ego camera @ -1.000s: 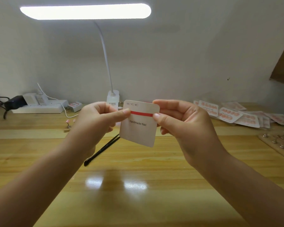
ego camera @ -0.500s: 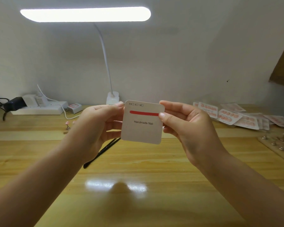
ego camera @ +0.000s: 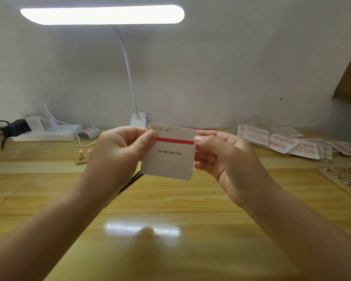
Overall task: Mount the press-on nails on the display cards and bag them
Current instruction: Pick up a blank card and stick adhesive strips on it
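The fingers [ego camera: 150,136] of the left hand [ego camera: 122,147] are pinching the left edge of a white display card [ego camera: 168,159], the thumb lying over the left end of a red strip [ego camera: 174,141] that is running across the card's upper part. The fingers of the right hand [ego camera: 223,157] are clamping the card's right edge, the thumb tip sitting at the strip's right end and the other fingers curling behind the card. The card is being held upright in the air between both hands, facing the camera, above the wooden counter [ego camera: 170,209] and not touching it. It is showing small size boxes along its top and the words "Handmade Nail" below the strip. A thin black tool [ego camera: 130,182] is showing under the left hand, but whether the hand is holding it cannot be told.

Further out, a pile of finished cards [ego camera: 280,144] with pink nails is lying at the back right of the counter. A wooden board with metal studs [ego camera: 344,179] is lying at the right edge. Two pink nails on small stands [ego camera: 85,154] are standing to the left of the left hand. A white power strip [ego camera: 47,134] with plugs is resting at the back left by the wall, and a white lamp [ego camera: 101,14] is shining overhead, its base [ego camera: 138,119] standing behind the card.
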Demonstrator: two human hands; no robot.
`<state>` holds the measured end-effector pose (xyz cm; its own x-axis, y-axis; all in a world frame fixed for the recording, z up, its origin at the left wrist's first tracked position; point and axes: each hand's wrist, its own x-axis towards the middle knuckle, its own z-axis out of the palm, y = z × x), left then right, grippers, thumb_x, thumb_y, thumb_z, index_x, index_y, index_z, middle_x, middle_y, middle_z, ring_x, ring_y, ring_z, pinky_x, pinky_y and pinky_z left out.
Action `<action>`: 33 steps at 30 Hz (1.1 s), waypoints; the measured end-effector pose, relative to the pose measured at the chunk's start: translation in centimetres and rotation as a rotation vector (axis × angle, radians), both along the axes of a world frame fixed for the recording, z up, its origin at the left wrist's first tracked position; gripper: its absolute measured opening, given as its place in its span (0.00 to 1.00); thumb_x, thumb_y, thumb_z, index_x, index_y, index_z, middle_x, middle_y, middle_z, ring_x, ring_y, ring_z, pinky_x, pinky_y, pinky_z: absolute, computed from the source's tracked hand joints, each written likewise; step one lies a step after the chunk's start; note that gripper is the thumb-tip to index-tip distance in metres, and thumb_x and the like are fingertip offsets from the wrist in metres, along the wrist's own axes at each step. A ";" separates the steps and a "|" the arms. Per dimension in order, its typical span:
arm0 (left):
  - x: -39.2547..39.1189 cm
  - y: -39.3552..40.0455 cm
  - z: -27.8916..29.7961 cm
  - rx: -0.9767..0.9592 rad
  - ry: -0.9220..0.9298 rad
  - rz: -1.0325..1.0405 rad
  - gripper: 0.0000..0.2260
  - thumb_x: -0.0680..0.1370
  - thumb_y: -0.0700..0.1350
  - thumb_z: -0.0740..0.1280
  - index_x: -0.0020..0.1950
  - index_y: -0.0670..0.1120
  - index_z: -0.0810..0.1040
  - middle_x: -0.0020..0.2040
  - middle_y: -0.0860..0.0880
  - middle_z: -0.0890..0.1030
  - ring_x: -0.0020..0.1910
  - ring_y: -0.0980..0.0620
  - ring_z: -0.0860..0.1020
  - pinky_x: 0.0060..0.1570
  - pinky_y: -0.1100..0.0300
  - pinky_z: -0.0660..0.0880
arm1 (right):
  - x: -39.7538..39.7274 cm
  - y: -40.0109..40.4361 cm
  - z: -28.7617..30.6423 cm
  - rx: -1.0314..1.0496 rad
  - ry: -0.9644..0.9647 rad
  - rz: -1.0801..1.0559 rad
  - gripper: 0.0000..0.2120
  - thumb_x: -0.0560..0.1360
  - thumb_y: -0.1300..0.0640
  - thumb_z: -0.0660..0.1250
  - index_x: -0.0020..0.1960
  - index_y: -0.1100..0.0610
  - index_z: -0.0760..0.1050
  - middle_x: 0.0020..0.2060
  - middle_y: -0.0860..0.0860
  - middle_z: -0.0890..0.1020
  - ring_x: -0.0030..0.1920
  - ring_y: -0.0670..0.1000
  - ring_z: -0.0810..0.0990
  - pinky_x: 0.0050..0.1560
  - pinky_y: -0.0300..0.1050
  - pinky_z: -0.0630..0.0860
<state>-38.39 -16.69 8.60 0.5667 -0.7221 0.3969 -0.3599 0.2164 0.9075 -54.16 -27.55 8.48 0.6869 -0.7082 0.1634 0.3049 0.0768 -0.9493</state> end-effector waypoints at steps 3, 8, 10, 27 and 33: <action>-0.3 0.0 0.0 -0.020 -0.017 0.010 0.06 0.76 0.46 0.67 0.43 0.50 0.83 0.41 0.51 0.86 0.43 0.55 0.84 0.45 0.61 0.81 | -0.1 0.0 0.0 -0.109 0.079 -0.037 0.06 0.75 0.59 0.69 0.50 0.60 0.80 0.42 0.56 0.86 0.40 0.51 0.83 0.38 0.41 0.78; -0.9 0.0 -0.5 0.004 0.035 -0.036 0.07 0.73 0.49 0.72 0.42 0.46 0.82 0.39 0.47 0.84 0.38 0.53 0.80 0.37 0.58 0.77 | 0.1 0.6 -0.1 -0.192 0.094 -0.118 0.09 0.69 0.60 0.75 0.48 0.60 0.80 0.41 0.55 0.86 0.43 0.56 0.85 0.43 0.50 0.81; -1.1 -0.2 -1.0 0.027 0.078 -0.072 0.08 0.71 0.51 0.69 0.44 0.48 0.80 0.39 0.51 0.83 0.38 0.55 0.81 0.35 0.60 0.77 | 0.2 1.0 -0.3 -0.208 0.087 -0.130 0.07 0.69 0.62 0.75 0.46 0.60 0.80 0.40 0.55 0.86 0.42 0.55 0.86 0.41 0.47 0.82; 0.1 0.6 1.3 0.159 0.105 -0.306 0.14 0.71 0.46 0.64 0.53 0.43 0.80 0.46 0.45 0.86 0.47 0.49 0.84 0.44 0.59 0.81 | -0.1 0.8 1.0 -0.077 0.068 0.065 0.08 0.75 0.69 0.66 0.52 0.64 0.80 0.45 0.59 0.86 0.44 0.54 0.85 0.45 0.43 0.82; 0.2 0.5 1.4 0.146 0.226 -0.304 0.11 0.79 0.41 0.60 0.57 0.42 0.79 0.48 0.44 0.85 0.47 0.48 0.84 0.44 0.59 0.81 | -0.2 0.8 1.3 0.009 0.034 0.145 0.10 0.76 0.70 0.63 0.54 0.64 0.78 0.44 0.59 0.86 0.44 0.55 0.85 0.40 0.42 0.81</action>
<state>-38.21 -16.16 10.01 0.3798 -0.9098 0.1671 -0.0869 0.1448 0.9856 -54.40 -26.72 9.75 0.7869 -0.6027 0.1323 0.2578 0.1262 -0.9579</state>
